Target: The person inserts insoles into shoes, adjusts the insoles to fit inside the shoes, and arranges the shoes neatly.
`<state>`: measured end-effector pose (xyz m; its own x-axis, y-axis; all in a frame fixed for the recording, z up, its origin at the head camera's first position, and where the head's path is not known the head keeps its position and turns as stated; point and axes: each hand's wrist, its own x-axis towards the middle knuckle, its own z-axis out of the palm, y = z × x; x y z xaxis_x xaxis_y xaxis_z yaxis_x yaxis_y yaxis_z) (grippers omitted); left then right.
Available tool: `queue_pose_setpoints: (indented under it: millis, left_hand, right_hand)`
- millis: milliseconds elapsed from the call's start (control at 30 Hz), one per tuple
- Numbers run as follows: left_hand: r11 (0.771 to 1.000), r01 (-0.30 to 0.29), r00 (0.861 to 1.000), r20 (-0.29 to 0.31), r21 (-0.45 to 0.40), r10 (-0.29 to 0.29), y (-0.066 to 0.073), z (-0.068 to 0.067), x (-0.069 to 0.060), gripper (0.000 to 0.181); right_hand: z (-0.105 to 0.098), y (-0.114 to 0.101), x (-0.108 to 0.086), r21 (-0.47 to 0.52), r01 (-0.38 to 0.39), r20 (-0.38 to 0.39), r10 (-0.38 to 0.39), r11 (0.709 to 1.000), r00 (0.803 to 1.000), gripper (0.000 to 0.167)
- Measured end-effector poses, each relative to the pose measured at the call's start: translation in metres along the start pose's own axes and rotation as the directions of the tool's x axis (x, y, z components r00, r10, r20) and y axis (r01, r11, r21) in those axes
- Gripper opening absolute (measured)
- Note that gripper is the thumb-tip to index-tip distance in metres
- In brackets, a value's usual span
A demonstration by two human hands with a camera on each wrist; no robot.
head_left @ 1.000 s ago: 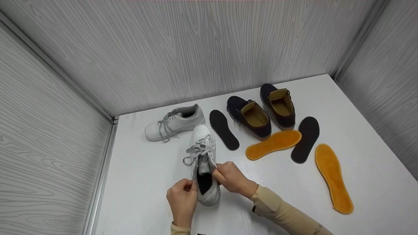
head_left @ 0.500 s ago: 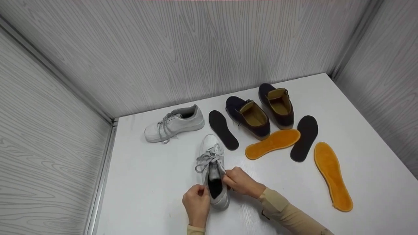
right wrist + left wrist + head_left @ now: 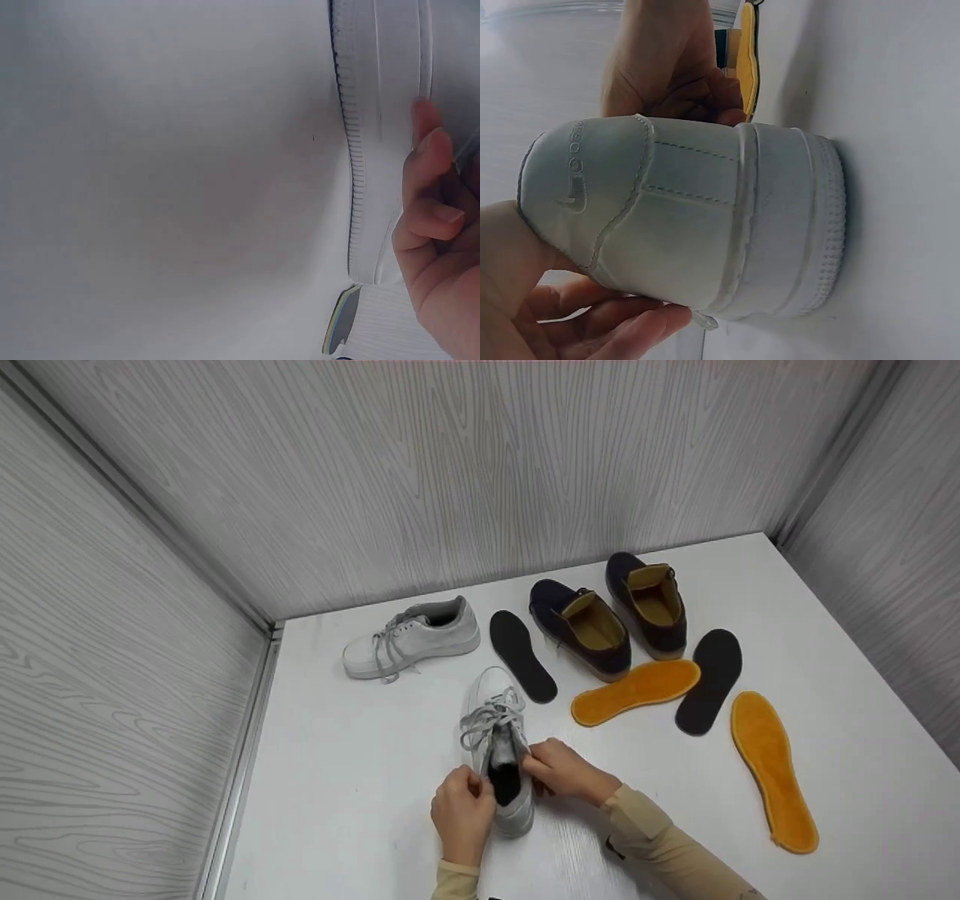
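A white lace-up sneaker (image 3: 491, 694) stands on the table in front of me, its toe pointing away and its dark inside showing. My left hand (image 3: 463, 810) pinches the left edge of its opening. On the opposite edge, my right hand (image 3: 566, 771) grips the collar with curled fingers. The left wrist view shows the sneaker's heel (image 3: 682, 202) between both hands, its sole on the table. In the right wrist view, fingers of the right hand (image 3: 442, 225) lie along the sneaker's side (image 3: 390, 112).
Behind stands a second white sneaker (image 3: 420, 641), with a dark insole (image 3: 523, 656) to its right. Two dark shoes (image 3: 551, 596) (image 3: 626, 574) stand at the back right. Near them lie another dark insole (image 3: 709, 682) and two orange insoles (image 3: 636, 691) (image 3: 775, 772).
Both hands and the sneaker they hold have shifted right and a little nearer to me, away from the second sneaker. Both hands keep their hold on its opening.
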<state>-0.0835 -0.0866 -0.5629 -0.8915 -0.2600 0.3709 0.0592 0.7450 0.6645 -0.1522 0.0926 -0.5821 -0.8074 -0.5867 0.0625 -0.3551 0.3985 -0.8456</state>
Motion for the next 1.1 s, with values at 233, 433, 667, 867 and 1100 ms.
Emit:
queue_pose_setpoints:
  millis: [233,433,667,867,1100]
  left_hand:
    - [0.999,0.04,0.998,-0.052,-0.013,-0.041,-0.003,0.006,-0.008,0.032]
    - [0.999,0.039,0.995,-0.092,-0.022,-0.041,-0.004,0.009,-0.007,0.034]
    - [0.999,0.013,0.993,-0.118,-0.032,-0.016,-0.004,0.01,-0.006,0.033]
    - [0.999,0.049,0.993,-0.104,-0.017,-0.051,-0.001,0.009,-0.004,0.032]
    - [0.999,0.05,0.995,-0.087,0.0,-0.049,0.003,0.008,-0.002,0.035]
  right_hand:
    - [0.004,0.001,-0.005,0.112,-0.079,0.019,0.077,0.991,0.997,0.029]
    - [0.003,0.0,-0.002,0.123,-0.092,0.023,0.09,0.988,0.996,0.028]
    - [0.0,0.001,0.001,0.083,-0.092,0.012,0.091,0.992,0.996,0.028]
    - [-0.001,0.001,0.002,0.093,-0.105,0.035,0.102,0.99,0.994,0.031]
    - [-0.005,-0.002,0.005,0.091,-0.093,0.018,0.091,0.992,0.996,0.031]
